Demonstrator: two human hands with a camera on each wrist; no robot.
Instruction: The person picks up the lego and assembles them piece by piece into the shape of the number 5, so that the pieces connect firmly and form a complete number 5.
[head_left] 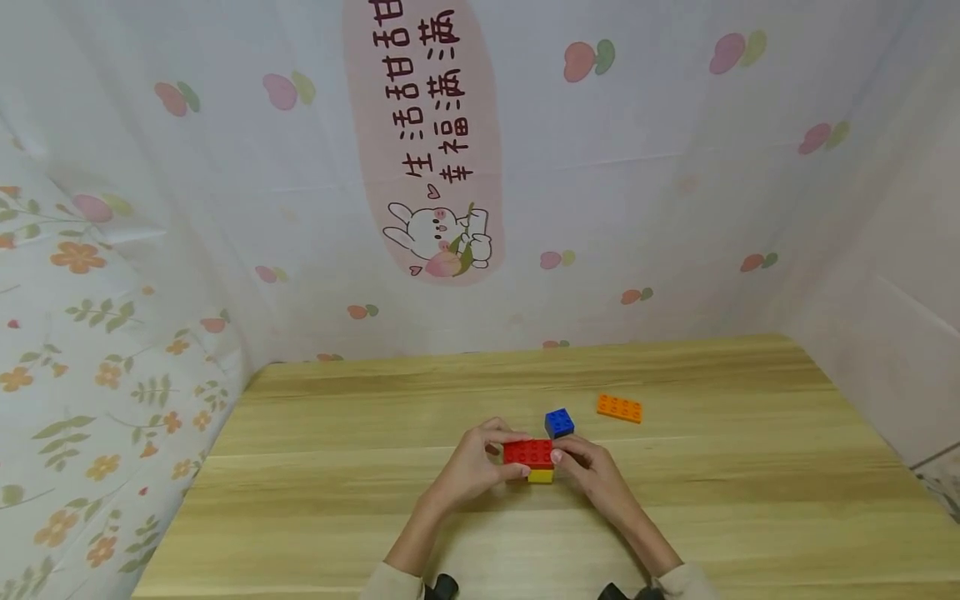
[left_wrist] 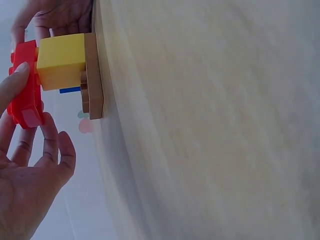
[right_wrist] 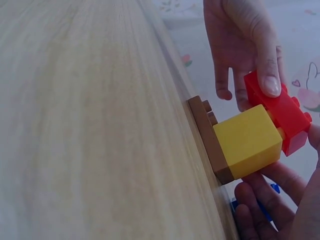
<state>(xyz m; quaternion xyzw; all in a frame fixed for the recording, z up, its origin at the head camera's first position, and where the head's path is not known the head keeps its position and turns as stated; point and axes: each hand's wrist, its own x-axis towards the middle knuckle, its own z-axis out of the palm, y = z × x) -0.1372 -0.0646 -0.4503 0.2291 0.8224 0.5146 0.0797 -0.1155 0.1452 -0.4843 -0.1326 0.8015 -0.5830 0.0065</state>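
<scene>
A red brick with studs on top lies across a yellow brick; yellow studs show in the seam between them. Under the yellow brick is a flat brown plate on the tabletop, its free studs sticking out to the left. My left hand pinches the red brick's left part, thumb on the near side and fingers on the far side. At the right end, my right hand holds the red brick with its thumb at the corner, its other fingers behind the yellow brick.
A blue brick stands just behind the right hand's fingers. Farther right and back lies a flat orange plate. The wooden table meets a printed cloth along its back edge.
</scene>
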